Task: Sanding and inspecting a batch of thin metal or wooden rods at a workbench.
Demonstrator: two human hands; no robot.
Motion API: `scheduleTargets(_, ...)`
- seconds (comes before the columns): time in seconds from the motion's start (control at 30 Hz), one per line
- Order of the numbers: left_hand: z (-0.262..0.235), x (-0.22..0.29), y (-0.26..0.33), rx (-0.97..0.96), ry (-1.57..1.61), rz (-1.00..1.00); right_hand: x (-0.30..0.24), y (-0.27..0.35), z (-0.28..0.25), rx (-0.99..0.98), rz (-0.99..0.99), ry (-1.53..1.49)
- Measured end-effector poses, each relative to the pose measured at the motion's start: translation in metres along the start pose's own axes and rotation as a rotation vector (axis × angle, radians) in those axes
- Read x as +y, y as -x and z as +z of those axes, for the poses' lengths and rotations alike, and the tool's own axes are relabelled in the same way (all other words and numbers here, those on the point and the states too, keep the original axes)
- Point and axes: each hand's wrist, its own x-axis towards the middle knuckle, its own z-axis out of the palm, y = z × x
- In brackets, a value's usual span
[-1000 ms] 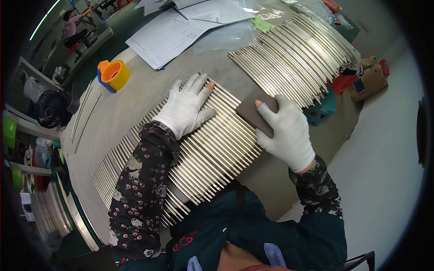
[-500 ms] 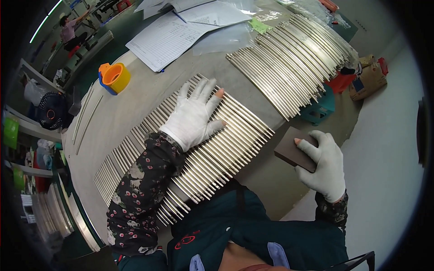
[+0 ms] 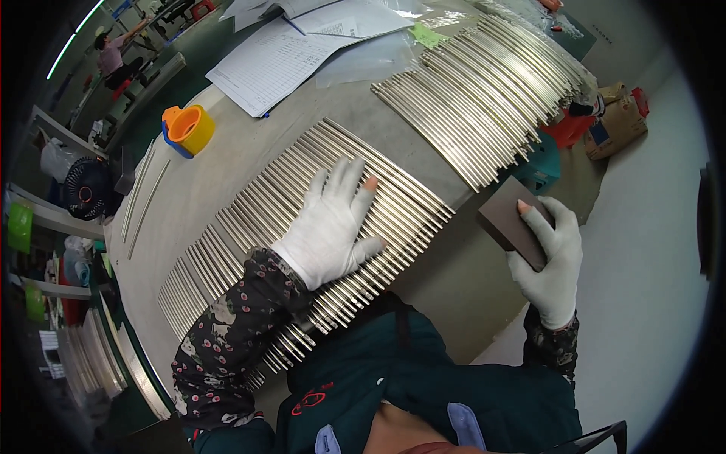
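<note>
My left hand (image 3: 321,234), in a white glove with some bare fingertips, lies flat with its fingers spread on a row of slim shiny metal rods (image 3: 412,203). These rods lie side by side on the grey table, their near ends by my body. Off the table's right edge, my gloved right hand (image 3: 558,268) grips a grey-brown rectangular block (image 3: 505,214) that looks like a sanding sponge. Thumb and fingers clasp its sides, and it is apart from the rods. Part of the row is hidden under my left hand and flowered sleeve (image 3: 234,325).
A second bank of metal rods (image 3: 484,94) lies at the far right. Printed sheets (image 3: 268,72) and clear plastic lie at the back. A yellow tape ring (image 3: 193,130) stands at the left, near a few loose rods (image 3: 147,198). Another person (image 3: 113,57) sits in the distance.
My left hand has slid toward me over the rods, still flat. My right hand has lifted slightly up and to the right with the block, which is now tilted more steeply.
</note>
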Motion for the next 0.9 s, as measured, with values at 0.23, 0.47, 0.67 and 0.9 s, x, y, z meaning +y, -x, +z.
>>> scheduleTargets(0.23, -0.016, 0.058, 0.026, -0.301, 0.612, 0.735, -0.004, -0.003, 0.005, 0.003, -0.039, -0.026)
scheduleTargets(0.47, 0.002, -0.010, 0.022, -0.149, -0.003, 0.041, -0.003, 0.000, 0.010, 0.003, -0.038, -0.009)
scheduleTargets(0.67, -0.002, -0.010, 0.016, -0.187, 0.043, 0.053, -0.012, 0.000, 0.020, -0.051, -0.120, -0.045)
scheduleTargets(0.9, 0.003, -0.010, 0.016, -0.171, 0.016, 0.039, -0.035, -0.018, 0.048, -0.098, -0.218, -0.032)
